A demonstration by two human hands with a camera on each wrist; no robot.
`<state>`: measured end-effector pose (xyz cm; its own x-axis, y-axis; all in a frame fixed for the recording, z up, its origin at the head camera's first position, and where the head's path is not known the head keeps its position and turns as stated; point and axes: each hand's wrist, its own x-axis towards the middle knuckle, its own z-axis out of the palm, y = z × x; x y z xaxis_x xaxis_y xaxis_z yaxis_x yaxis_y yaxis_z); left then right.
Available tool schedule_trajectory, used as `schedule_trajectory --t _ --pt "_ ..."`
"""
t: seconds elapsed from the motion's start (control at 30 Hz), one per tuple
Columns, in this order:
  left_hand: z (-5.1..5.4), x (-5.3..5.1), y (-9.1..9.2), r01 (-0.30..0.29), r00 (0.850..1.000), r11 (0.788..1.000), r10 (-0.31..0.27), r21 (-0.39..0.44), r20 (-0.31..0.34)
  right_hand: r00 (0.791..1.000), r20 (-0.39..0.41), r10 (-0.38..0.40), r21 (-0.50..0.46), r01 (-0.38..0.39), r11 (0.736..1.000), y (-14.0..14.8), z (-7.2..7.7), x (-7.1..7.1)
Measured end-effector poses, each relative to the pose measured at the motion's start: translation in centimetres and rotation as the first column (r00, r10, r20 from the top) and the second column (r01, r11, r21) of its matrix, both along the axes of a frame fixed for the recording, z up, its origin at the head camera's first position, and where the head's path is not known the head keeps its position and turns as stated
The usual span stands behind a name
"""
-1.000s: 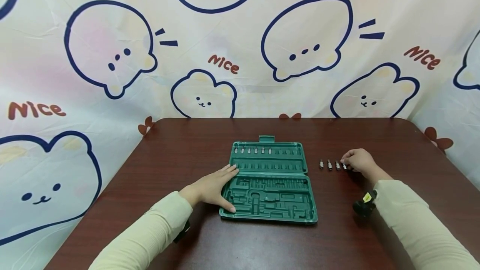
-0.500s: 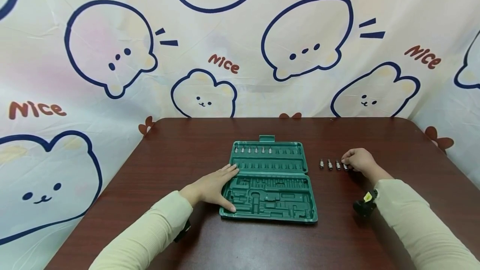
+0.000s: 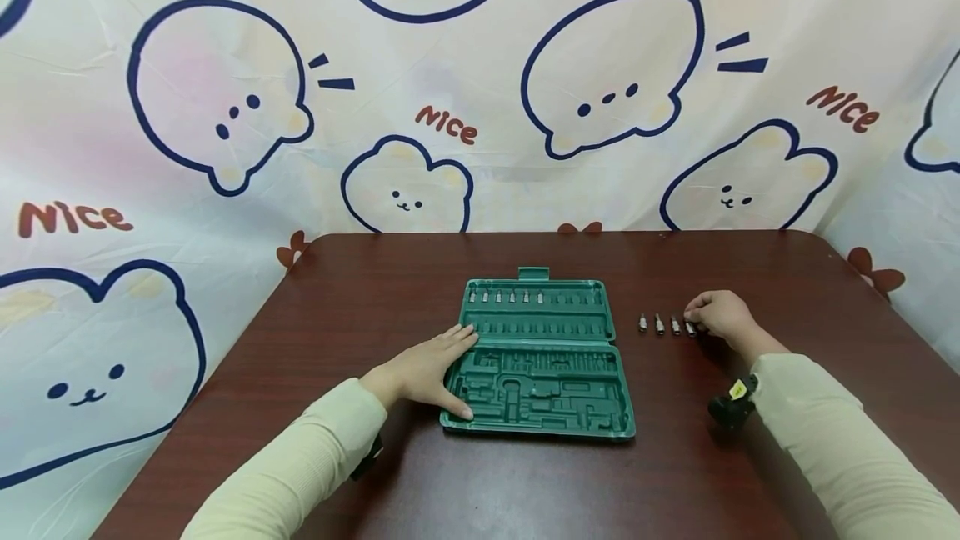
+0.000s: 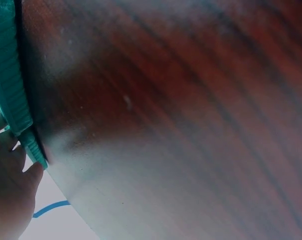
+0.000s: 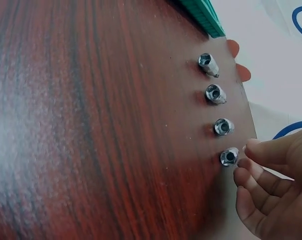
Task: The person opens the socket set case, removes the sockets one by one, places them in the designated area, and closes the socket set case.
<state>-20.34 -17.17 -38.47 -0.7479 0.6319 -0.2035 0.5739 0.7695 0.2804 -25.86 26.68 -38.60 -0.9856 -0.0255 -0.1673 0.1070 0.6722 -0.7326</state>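
A green plastic tool case (image 3: 517, 419) lies unfolded on the table, several small metal sockets (image 3: 512, 297) standing in the left part of its top row. My left hand (image 3: 431, 369) rests with fingers spread on the case's left edge; the left wrist view catches that hand (image 4: 11, 180) against the case's side (image 4: 11, 75). Right of the case, several metal sockets lie in a row. My right hand (image 3: 723, 315) pinches the narrow far end of the rightmost socket (image 5: 229, 157) between thumb and fingers. The neighbouring socket (image 5: 223, 127) lies apart from it.
The brown wooden table (image 3: 555, 490) carries the case and the row of sockets. Its far edge meets a cartoon-printed cloth (image 3: 495, 190). A green latch tab (image 3: 533, 273) sticks out from the case's far side.
The right hand has stayed at the row's right end, and the rightmost socket has shifted only slightly. My left hand has kept its place on the case.
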Motion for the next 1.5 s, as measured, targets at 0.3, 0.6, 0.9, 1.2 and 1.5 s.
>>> schedule_trajectory --t 0.3,0.6,0.9,1.2,1.5 --pt "-0.1 -0.1 -0.2 0.006 1.0 1.0 -0.006 -0.015 -0.021 1.0 -0.028 0.007 0.004 -0.007 1.0 -1.3 1.0 -0.2" --pt "-0.1 0.1 -0.3 -0.003 0.999 0.999 0.001 -0.054 -0.038 0.999 -0.035 0.026 -0.018 -0.026 0.999 -3.6 1.6 -0.4" --pt "-0.6 -0.1 -0.4 0.017 0.994 0.994 -0.029 -0.109 -0.107 0.997 -0.037 0.074 -0.071 -0.076 0.995 -6.6 1.9 -0.8" --pt "-0.3 -0.1 -0.3 0.025 0.989 0.993 -0.041 -0.116 -0.142 0.988 -0.064 0.142 -0.202 -0.152 0.967 -10.4 2.4 -1.9" --pt "-0.4 0.1 -0.1 0.011 0.994 0.997 -0.02 -0.083 -0.109 0.979 -0.082 0.189 -0.252 -0.204 0.946 -13.6 1.6 -3.1"
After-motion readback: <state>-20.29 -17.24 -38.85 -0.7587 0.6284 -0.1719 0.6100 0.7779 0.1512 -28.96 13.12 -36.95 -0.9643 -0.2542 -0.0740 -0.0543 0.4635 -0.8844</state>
